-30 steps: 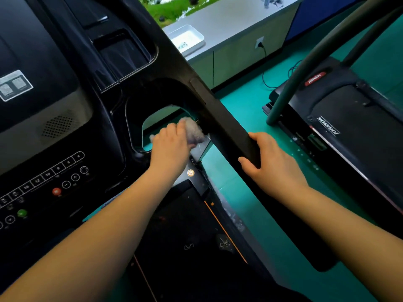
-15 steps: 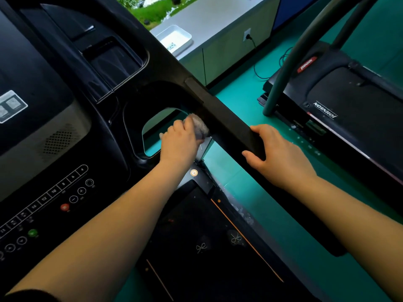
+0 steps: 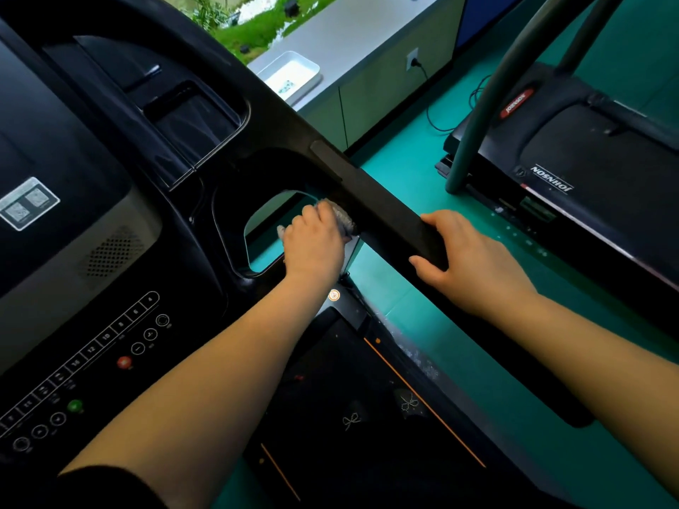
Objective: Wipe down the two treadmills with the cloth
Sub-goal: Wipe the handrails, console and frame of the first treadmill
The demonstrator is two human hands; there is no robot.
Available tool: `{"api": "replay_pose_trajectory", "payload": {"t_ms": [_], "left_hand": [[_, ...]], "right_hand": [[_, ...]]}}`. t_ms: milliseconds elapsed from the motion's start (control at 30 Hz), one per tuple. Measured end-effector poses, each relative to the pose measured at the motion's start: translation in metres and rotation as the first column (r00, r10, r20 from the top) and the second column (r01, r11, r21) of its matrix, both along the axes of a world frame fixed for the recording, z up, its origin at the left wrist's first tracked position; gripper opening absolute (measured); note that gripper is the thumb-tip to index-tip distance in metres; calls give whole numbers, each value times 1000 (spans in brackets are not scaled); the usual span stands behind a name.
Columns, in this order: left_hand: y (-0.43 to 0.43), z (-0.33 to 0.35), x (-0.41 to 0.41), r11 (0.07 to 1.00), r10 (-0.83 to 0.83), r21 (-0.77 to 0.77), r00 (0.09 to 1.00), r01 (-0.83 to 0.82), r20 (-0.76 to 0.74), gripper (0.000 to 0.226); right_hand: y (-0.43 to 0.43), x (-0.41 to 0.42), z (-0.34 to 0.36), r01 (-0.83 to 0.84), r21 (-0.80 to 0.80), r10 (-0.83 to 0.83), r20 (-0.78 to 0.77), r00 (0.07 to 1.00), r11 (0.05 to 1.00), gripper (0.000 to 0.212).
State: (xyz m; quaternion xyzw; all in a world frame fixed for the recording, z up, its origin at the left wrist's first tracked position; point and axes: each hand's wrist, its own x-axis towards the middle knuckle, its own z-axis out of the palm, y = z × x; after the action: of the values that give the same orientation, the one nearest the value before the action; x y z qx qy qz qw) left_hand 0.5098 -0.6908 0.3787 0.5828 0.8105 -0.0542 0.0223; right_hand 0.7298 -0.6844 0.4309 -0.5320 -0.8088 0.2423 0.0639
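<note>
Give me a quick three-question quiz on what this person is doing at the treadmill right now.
1. True or false: the left hand holds the cloth against the inner side of the handrail.
2. Pick one: the right hand is A) pressing console buttons, B) gripping the handrail, C) hanging free.
3. Short answer: on which side of the person does the second treadmill stand?

Key: 1 true; 2 B; 3 the right.
</note>
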Motion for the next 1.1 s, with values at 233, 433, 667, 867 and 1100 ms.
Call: {"api": "replay_pose_trajectory", "payload": {"t_ms": [233, 433, 667, 867, 1100], "left_hand": [[-66, -13, -36, 978, -124, 150, 984, 143, -131, 74], [-132, -1, -76, 915, -208, 329, 971, 235, -116, 62], [-170, 5, -65, 961, 130, 246, 991, -123, -11, 67], [-150, -7, -62, 971, 196, 171, 966, -167, -167, 61], [-108, 16, -91, 941, 293, 219, 945, -259, -143, 60]], "right_hand": [[1, 2, -1, 5, -4, -5, -7, 1000, 1000, 52], [1, 2, 1, 50, -45, -53, -82, 995, 998, 52], [10, -16, 0, 73, -40, -76, -88, 993, 997, 53], [21, -42, 2, 59, 2, -59, -49, 997, 998, 52], [19, -41, 2, 67, 43, -66, -22, 998, 997, 52]]}}
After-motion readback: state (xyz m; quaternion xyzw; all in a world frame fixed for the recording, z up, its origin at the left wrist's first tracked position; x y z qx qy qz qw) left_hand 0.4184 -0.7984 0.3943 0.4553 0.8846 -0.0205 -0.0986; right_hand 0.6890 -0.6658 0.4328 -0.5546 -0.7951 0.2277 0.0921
